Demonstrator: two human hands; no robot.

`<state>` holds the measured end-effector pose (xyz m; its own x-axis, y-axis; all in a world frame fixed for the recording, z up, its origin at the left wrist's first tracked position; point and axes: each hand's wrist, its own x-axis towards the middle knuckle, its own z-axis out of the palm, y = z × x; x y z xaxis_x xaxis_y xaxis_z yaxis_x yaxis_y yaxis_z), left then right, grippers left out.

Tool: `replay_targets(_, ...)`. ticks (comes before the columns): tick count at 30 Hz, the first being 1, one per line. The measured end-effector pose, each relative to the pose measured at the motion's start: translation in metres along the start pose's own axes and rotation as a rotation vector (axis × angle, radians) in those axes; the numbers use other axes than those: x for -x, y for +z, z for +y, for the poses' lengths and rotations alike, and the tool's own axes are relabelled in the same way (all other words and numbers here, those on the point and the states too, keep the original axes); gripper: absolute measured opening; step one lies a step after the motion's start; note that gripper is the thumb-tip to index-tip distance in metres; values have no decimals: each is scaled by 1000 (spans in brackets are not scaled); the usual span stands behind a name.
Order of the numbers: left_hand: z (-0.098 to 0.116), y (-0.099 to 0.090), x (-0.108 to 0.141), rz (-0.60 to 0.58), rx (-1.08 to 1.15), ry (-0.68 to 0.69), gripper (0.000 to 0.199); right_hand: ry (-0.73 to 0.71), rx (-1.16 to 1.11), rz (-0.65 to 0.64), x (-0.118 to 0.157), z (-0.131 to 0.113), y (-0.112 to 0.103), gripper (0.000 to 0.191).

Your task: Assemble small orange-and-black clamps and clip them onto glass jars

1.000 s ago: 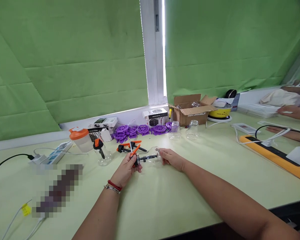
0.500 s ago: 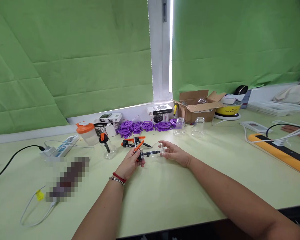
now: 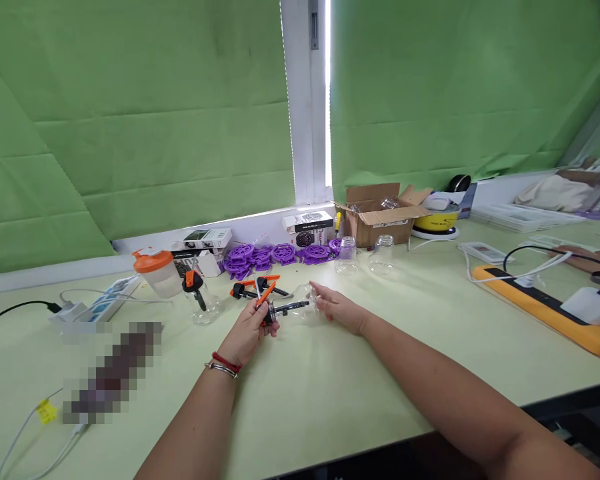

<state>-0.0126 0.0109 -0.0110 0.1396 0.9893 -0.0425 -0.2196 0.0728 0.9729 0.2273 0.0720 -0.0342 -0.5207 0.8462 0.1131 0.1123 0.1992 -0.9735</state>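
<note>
My left hand (image 3: 245,335) is closed around a black-and-orange pump-like lid (image 3: 266,311) with a dark stem. The stem reaches into a clear glass jar (image 3: 304,295) lying sideways between my hands. At the jar's base, my right hand (image 3: 341,309) curls its fingers round the glass. Just beyond my left hand lie more black-and-orange lids (image 3: 240,290) with stems. To the left stands another clear jar (image 3: 207,312) with such a lid fitted. Two uncapped clear jars, one of them here (image 3: 381,257), stand farther back on the right.
Purple plastic parts (image 3: 283,253) lie in a row along the back, by small printed boxes (image 3: 307,227). An open cardboard carton (image 3: 380,223) and a yellow bowl (image 3: 435,220) stand at back right. An orange-lidded shaker (image 3: 156,272) and power strips (image 3: 545,310) flank the workspace.
The view has turned slightly right, so everything sits farther left in the picture. Both hands keep the lid and jar together; my right hand's fingers have shifted slightly on the glass base.
</note>
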Motion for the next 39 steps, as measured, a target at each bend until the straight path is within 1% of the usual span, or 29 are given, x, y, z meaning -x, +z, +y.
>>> replay_targets(2, -1, -1, 0, 7, 10, -1, 40, -90, 1, -22, 1, 1, -2, 92)
replay_targets(3, -1, -1, 0, 10, 13, -4, 41, -124, -11, -40, 2, 1, -2, 96)
replay_targets(4, 0, 0, 0, 11, 15, -9, 41, -143, -32, -60, 2, 1, -2, 95)
replay_targets(6, 1, 2, 1, 10, 13, -22, 41, -138, -93, -76, 3, 0, -1, 87)
replay_targets(10, 5, 6, 3, 7, 1, -30, 41, -54, -173, -62, 3, -5, 2, 77)
replay_targets(14, 3, 4, 2, -21, -13, -22, 39, -17, -87, -39, 1, -6, 4, 55)
replay_targets(16, 1, 2, 1, -38, -11, -18, 38, -9, -27, -25, 0, -5, 4, 53)
replay_targets(21, 0, 3, 1, -9, 28, -12, 38, 9, -3, -19, 2, -4, 2, 60)
replay_targets(22, 0, 3, 1, 1, 36, -12, 37, -4, -13, -26, 4, -5, 1, 64)
replay_targets(25, 0, 3, 0, 15, 48, -11, 36, -69, -52, -52, 7, -7, -1, 91)
replay_targets(26, 0, 3, 0, 15, 45, -9, 36, -87, -62, -61, 7, -8, -1, 93)
replay_targets(30, -2, 1, -2, -14, 25, -19, 35, -86, -95, -68, 6, -8, 0, 78)
replay_targets(33, -2, 1, -1, -38, 14, -32, 35, -67, -121, -70, 5, -7, 0, 74)
replay_targets(39, 0, 3, 1, -27, 5, -26, 38, -70, -134, -61, 3, -7, 1, 66)
